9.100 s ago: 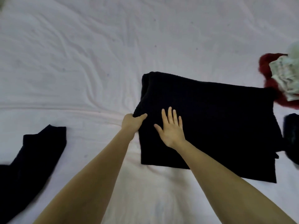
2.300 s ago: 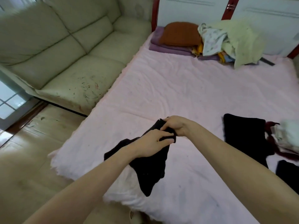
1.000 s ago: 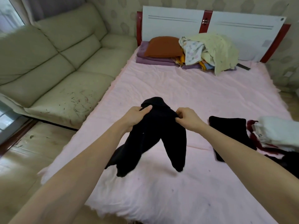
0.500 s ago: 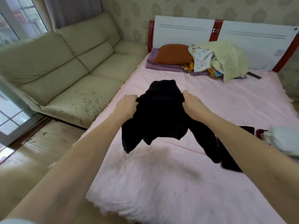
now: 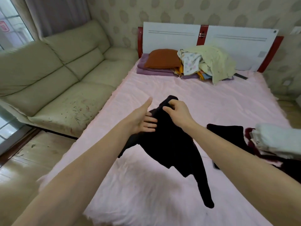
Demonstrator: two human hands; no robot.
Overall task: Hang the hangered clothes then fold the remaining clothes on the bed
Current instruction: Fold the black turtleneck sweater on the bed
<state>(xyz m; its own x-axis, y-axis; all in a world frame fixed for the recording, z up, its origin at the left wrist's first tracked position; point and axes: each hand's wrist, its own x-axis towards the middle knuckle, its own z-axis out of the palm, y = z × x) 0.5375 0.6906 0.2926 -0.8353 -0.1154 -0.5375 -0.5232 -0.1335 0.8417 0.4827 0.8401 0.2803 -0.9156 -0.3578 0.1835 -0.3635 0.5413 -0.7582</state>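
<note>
Gripping the limp black knit garment (image 5: 171, 144) near its top, right hand (image 5: 179, 114) pinches; left hand (image 5: 141, 119) flat, fingers straight; soft, light, floppy.

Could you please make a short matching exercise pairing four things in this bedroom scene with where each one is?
Things:
1. black garment
2. orange pillow
3. folded black garment
4. sofa

Places:
A. at the headboard
B. left of the bed
C. held up by the right hand
D. flat on the pink sheet, right side

Pairs: 1-C, 2-A, 3-D, 4-B
</note>
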